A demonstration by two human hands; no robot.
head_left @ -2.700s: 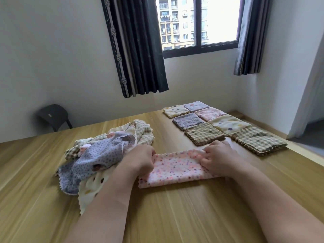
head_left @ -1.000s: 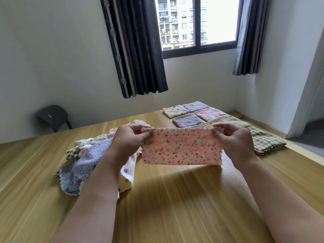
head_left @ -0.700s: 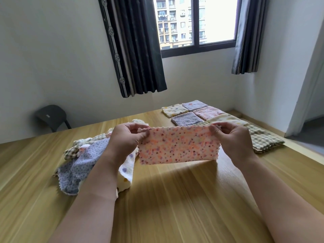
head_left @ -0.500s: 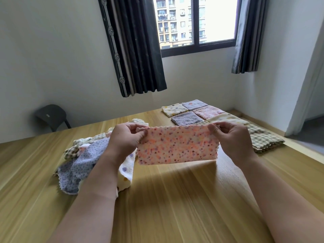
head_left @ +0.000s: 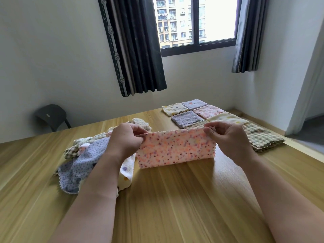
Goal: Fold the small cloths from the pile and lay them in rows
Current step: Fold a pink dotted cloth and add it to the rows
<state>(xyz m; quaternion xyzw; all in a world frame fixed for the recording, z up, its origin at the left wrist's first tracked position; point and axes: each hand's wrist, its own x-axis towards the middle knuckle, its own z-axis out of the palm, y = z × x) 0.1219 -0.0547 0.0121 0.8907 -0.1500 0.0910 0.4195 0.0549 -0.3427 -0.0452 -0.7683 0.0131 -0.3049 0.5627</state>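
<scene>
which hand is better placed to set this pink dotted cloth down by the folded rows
Probably right. The right hand pinches the end of the pink dotted cloth nearest the folded rows; the left hand sits by the pile.

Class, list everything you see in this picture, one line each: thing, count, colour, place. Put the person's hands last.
pink speckled cloth: one, pink with orange and purple specks, folded in half, held up over the table's middle.
pile of unfolded small cloths: one pile, lilac, cream and beige check, on the table left of the held cloth.
folded square cloths: seven visible, cream, lilac, pink, purple and beige check, in two rows at the table's far right.
light wooden table: one, tan, foreground.
dark plastic chair: one, dark grey, behind the table by the wall.
dark curtains: two, either side of the window.
black-framed window: one, back wall.
left hand: pinches the cloth's top left corner.
right hand: pinches its top right corner.
</scene>
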